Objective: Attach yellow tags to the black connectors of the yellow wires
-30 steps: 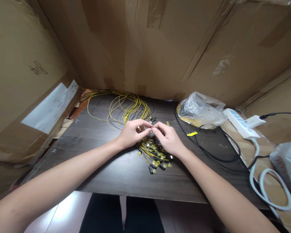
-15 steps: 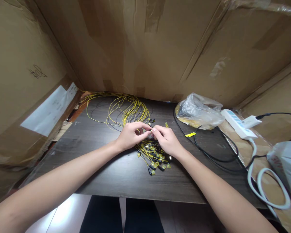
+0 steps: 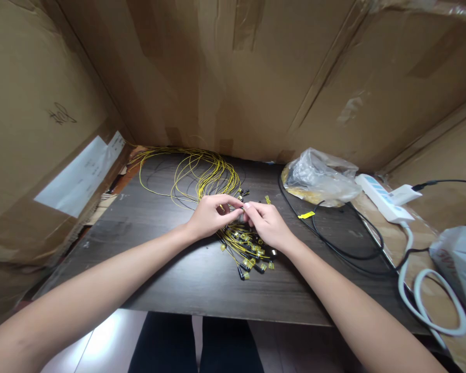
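My left hand and my right hand meet over a bundle of thin yellow cables, fingertips pinched together and touching. A bit of yellow cable shows in the gap between the left thumb and fingers. Whatever small piece sits between the fingertips is mostly hidden, so I cannot name what the right fingers hold. Below the hands lie several black cable connectors with clear yellowish caps, fanned out on the dark wooden table. A few more black ends poke out just above the fingertips.
Cardboard walls close in the back and sides. On the right are a clear plastic bag, a black cable with a yellow tag, a white power strip, its coiled white cord and a whitish bag.
Both hands stay pinched together at almost the same spot, with only slight finger movement. The whole view has shifted a few pixels; the cables lie as before.
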Action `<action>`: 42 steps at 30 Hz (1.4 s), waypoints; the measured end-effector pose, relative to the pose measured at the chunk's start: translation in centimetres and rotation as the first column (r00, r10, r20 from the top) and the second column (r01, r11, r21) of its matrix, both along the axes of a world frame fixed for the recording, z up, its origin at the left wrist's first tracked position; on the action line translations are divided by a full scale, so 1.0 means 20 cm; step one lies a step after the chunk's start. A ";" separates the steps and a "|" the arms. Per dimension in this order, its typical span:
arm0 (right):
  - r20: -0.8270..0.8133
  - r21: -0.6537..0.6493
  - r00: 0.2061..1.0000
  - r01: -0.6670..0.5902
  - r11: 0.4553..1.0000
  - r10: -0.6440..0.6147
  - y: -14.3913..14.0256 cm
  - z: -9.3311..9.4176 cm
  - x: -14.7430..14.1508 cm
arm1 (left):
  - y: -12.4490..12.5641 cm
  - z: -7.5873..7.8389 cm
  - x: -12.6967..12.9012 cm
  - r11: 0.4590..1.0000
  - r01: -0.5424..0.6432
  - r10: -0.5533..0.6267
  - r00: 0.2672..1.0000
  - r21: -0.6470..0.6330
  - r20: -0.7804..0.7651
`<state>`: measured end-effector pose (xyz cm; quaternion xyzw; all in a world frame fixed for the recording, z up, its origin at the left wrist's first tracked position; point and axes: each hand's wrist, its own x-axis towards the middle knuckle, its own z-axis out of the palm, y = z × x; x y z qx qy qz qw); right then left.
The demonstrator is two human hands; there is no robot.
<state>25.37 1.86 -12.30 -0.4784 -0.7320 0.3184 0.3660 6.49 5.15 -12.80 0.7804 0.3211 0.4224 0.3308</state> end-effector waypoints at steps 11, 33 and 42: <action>-0.013 -0.017 1.000 0.004 1.000 -0.004 0.00 0.00 0.00 | 0.01 -0.01 0.00 0.999 -0.008 0.008 1.000 -0.042 0.018; -0.035 0.059 0.998 0.063 0.996 -0.061 -0.01 0.00 -0.01 | -0.01 -0.01 0.02 0.999 -0.036 0.036 0.998 -0.006 0.047; -0.010 0.052 0.999 0.049 0.997 -0.049 -0.01 0.01 0.00 | -0.01 -0.01 0.01 0.999 -0.011 0.012 1.000 -0.050 0.027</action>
